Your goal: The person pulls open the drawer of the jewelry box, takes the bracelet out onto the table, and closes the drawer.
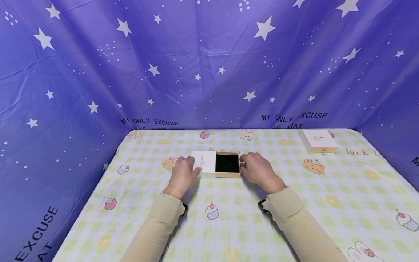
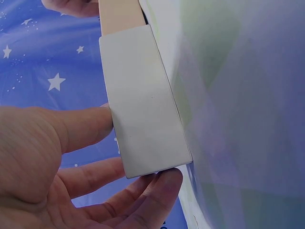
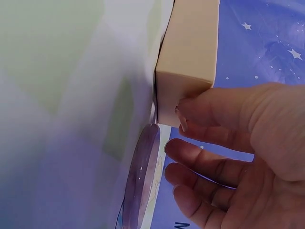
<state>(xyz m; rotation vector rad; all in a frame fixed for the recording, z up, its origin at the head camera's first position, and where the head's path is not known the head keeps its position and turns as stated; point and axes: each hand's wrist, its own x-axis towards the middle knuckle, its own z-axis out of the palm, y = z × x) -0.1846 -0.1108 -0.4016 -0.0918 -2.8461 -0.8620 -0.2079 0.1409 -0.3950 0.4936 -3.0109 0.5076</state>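
A small drawer-style gift box lies on the table. Its white sleeve (image 1: pixel 207 165) covers the left part, and the tan drawer (image 1: pixel 228 175) sticks out to the right, showing a black lining (image 1: pixel 227 163). My left hand (image 1: pixel 183 174) grips the sleeve at its left end; the left wrist view shows the thumb on one face and fingers round the end. With thumb and forefinger, my right hand (image 1: pixel 260 170) pinches a small ribbon tab (image 3: pixel 181 119) on the drawer's outer end. The other right fingers (image 3: pixel 205 162) are loosely bent, apart from the box.
Another white gift box (image 1: pixel 318 140), with a tan front, stands at the back right of the table. A checked, cartoon-printed cloth (image 1: pixel 147 218) covers the tabletop. Beyond it hangs a purple star curtain (image 1: pixel 196 54). A purple speckled shape (image 3: pixel 143 176) by the box is unclear.
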